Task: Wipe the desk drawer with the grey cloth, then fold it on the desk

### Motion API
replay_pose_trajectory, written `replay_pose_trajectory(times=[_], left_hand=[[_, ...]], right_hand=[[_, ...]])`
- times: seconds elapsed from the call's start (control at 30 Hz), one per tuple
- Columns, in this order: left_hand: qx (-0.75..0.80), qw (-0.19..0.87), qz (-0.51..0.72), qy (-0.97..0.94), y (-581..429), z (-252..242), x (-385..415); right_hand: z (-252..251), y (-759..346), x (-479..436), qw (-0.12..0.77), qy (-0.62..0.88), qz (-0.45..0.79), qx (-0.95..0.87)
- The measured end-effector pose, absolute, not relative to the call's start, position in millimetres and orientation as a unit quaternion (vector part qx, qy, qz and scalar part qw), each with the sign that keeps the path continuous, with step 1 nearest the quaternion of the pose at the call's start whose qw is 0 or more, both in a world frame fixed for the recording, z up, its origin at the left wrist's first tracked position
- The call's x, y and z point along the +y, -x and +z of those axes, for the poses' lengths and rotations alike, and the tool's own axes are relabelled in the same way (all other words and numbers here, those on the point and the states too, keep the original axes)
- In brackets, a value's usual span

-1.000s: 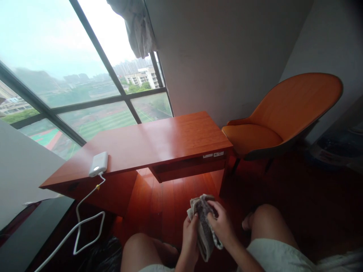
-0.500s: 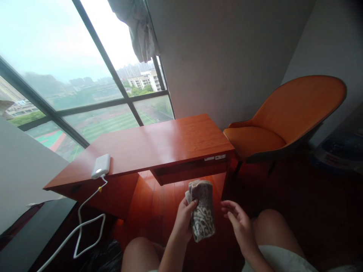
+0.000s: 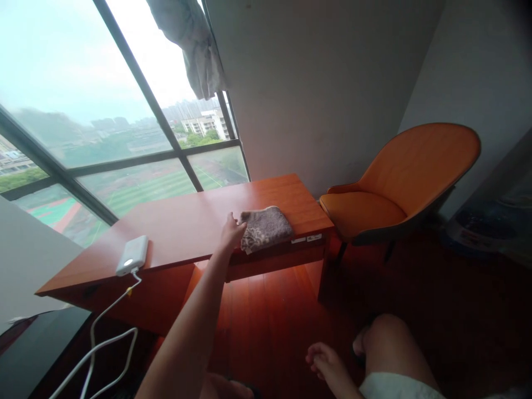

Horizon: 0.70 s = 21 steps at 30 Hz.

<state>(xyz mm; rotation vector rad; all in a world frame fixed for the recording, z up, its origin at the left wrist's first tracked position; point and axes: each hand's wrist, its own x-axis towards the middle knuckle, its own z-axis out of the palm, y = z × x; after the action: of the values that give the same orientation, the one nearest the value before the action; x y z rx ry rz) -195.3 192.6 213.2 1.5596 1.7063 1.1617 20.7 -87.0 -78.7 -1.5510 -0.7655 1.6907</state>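
Observation:
A folded grey-brown cloth with a pale pattern [image 3: 266,226] lies at the front edge of the reddish wooden desk [image 3: 178,227], partly over the edge. My left hand [image 3: 233,228] reaches out to the cloth's left side, its fingers at the cloth's edge; whether they still pinch it is not clear. Low in the view, away from the desk, my right hand [image 3: 326,363] hovers over the floor near my knee, fingers loosely curled with no object visible in them.
A white power bank [image 3: 133,255] with a white cable [image 3: 110,305] sits at the desk's left front. An orange chair [image 3: 411,177] stands right of the desk. Behind the desk is a large window, and a dark flat surface [image 3: 45,349] is at lower left.
My left hand has moved up and forward, bringing the cloth from above the floor onto the desk. My right hand has dropped lower. The view has shifted slightly.

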Motion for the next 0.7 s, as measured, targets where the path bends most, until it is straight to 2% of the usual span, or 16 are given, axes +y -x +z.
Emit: replay_pose_trajectory(times=[0.17,0.27,0.43,0.7], left_hand=[[0.601,0.008,0.256,-0.757,189.6,201.0,178.4],[0.525,-0.057,0.159,-0.834,170.4,188.6,155.8],[0.493,-0.11,0.083,-0.859,162.6,173.7,137.3],[0.478,-0.085,0.075,-0.871,176.4,191.2,161.4]], right_hand=[[-87.2,-17.8,-89.5,0.33,0.613,0.624,-0.354],[-84.6,-17.1,-90.0,0.298,0.62,0.602,-0.406],[-76.2,-18.7,-92.9,0.251,0.633,0.561,-0.471],[-68.0,-18.6,-90.8,0.205,0.633,0.532,-0.523]])
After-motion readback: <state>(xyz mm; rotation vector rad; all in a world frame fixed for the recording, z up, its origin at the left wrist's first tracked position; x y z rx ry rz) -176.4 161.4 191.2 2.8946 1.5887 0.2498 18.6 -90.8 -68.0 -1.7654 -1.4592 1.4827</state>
